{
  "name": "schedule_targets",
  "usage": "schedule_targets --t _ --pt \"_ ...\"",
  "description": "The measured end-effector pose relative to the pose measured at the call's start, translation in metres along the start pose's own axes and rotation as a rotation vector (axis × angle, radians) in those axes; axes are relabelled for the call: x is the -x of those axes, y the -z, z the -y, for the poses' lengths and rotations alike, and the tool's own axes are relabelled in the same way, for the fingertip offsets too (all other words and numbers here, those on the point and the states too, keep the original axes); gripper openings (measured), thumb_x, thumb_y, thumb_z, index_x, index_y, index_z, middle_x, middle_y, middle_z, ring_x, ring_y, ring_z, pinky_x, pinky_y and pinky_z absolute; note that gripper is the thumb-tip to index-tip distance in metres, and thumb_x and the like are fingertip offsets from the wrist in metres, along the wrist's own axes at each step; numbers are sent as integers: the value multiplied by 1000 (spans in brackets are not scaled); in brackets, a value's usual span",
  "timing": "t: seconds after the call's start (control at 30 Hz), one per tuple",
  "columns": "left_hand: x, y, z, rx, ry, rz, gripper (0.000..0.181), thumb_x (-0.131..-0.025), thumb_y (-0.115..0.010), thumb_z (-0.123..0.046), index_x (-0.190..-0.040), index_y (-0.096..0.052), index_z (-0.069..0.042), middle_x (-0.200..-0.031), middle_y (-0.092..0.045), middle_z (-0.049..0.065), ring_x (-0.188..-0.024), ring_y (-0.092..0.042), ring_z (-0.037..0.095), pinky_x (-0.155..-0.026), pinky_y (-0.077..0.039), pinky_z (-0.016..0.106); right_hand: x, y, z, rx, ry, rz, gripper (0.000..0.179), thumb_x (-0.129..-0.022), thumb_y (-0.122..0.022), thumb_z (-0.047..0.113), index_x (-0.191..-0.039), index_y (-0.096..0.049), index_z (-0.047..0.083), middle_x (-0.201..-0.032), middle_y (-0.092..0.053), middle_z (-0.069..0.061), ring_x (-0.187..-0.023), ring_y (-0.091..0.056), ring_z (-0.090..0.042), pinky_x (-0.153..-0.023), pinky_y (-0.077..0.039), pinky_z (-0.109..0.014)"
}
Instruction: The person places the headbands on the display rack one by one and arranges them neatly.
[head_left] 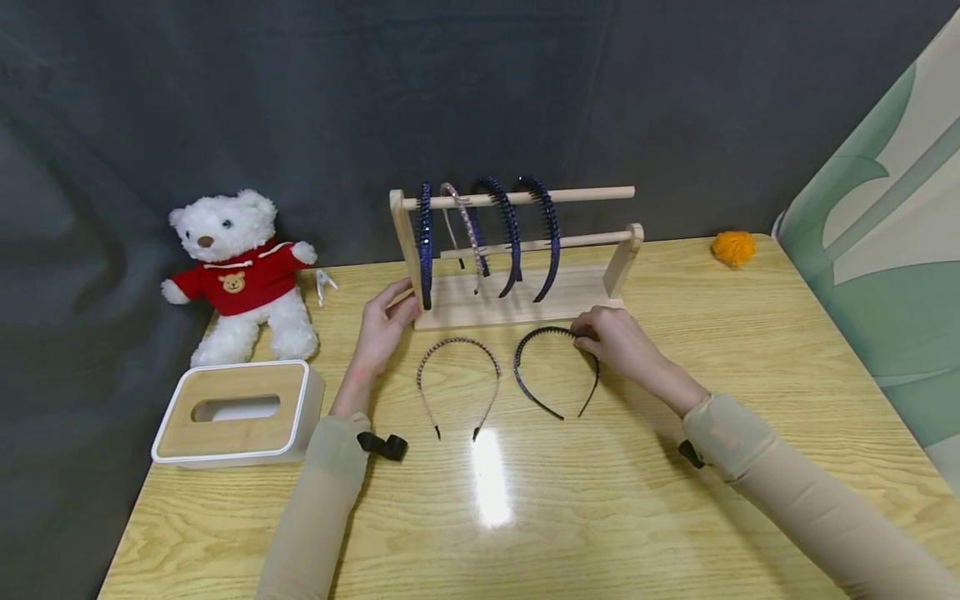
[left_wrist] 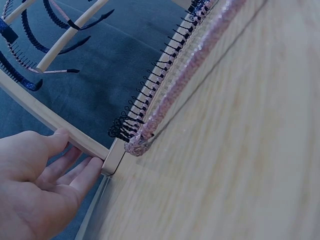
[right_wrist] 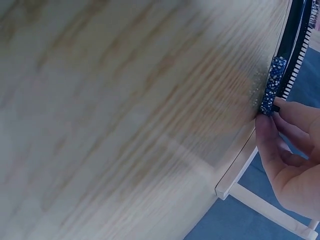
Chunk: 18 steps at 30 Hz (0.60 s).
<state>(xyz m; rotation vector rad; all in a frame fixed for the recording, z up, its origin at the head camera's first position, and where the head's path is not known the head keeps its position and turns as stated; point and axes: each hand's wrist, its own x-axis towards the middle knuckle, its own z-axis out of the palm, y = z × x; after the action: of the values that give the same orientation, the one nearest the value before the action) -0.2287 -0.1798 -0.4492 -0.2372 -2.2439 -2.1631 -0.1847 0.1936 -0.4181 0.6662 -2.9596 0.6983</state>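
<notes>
A wooden headband rack stands at the back of the table, with several headbands, dark blue ones and a pink one, hung over its upper rod. At the rack's left end, my left hand grips the side post near the base, thumb on one face and fingers round the other in the left wrist view. My right hand pinches the glittery dark blue headband lying before the rack, at its upper right. Left of it lies a pink headband, its comb teeth visible in the left wrist view.
A white teddy bear in a red top sits at the back left, behind a tissue box with a wooden lid. Beside the bear lies a small white clip-like thing. An orange pompom is at the back right.
</notes>
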Motion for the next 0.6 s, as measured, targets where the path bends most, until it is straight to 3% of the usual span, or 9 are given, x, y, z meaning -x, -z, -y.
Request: schedule_targets --t 0.23,0.6 --pt "1 0 0 5 5 -6 43 -111 -54 3 -153 -52 8 -154 -52 25 -134 -60 42 -108 -57 31 0 0 3 12 0 13 15 -93 -80 -5 -107 -78 -10 -96 -75 -22 -91 -73 -37 -82 -64 -54" --pt "0 0 0 -4 -1 -1 42 -111 -55 2 -153 -53 6 -155 -52 25 -135 -60 42 -109 -56 32 1 9 4 -27 14 -36 16 -92 -81 -5 -106 -78 -12 -91 -73 -22 -84 -71 -35 -75 -64 -52"
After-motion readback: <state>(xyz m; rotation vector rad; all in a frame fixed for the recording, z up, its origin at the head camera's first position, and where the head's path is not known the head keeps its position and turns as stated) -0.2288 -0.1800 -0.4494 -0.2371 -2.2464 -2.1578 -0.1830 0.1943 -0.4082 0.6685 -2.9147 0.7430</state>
